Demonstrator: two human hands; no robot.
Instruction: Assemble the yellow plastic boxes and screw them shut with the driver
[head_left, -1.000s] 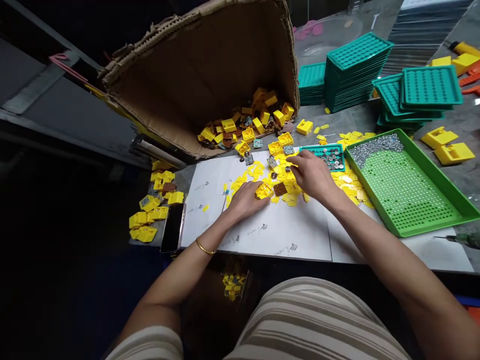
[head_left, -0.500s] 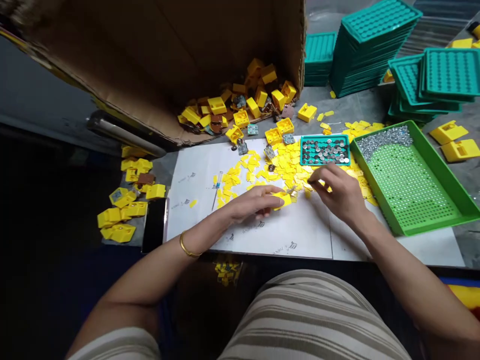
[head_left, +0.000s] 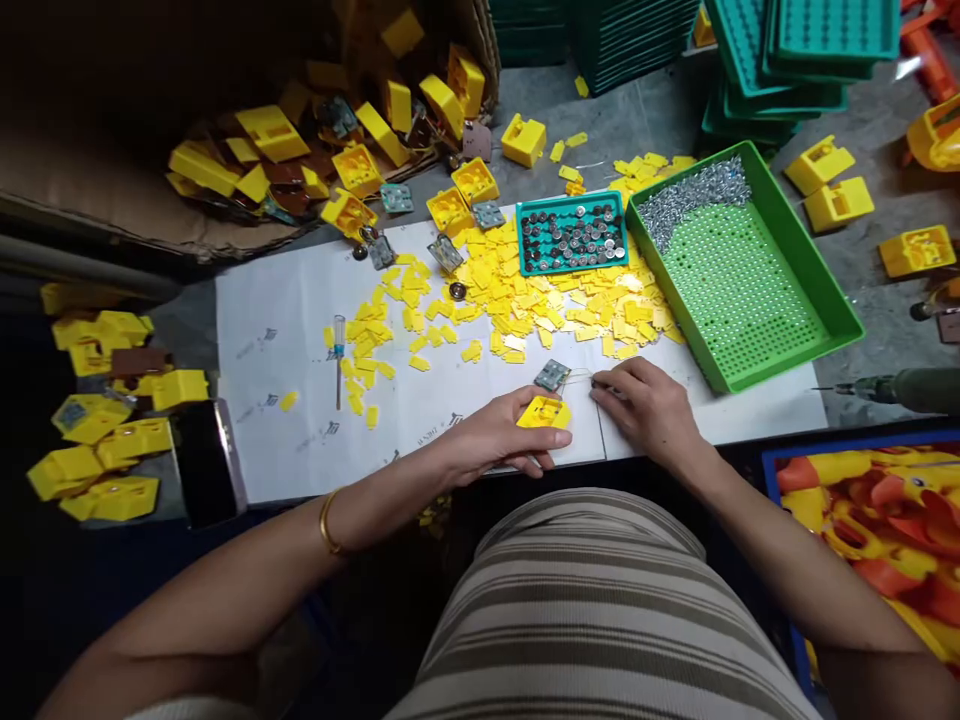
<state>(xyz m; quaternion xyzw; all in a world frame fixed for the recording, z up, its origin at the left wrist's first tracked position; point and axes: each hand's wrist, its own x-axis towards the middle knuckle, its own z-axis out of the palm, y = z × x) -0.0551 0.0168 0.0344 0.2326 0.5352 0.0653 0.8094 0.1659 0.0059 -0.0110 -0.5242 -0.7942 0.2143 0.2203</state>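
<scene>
My left hand (head_left: 499,437) is closed round a yellow plastic housing (head_left: 544,412), its hollow side up and the thumb along its near edge. Just beyond the housing a small green circuit board (head_left: 553,375) hangs on or rests by it; thin pale wires (head_left: 577,377) run from there to the right. At their right end the fingertips of my right hand (head_left: 646,405) are pinched on a small dark part (head_left: 595,383), mostly hidden. Flat yellow plastic pieces (head_left: 517,300) lie scattered past both hands.
Behind stands a teal tray (head_left: 519,240) of dark round parts; right of it, a green perforated basket (head_left: 784,300) holds small metal screws (head_left: 697,195). A screwdriver (head_left: 339,360) and phone (head_left: 204,465) lie left. A power driver (head_left: 892,390) points in from the right.
The view has swung down and right. Both hands are nearer the table's front edge; the board now shows clear of the housing, with wires stretched towards my right hand.
</scene>
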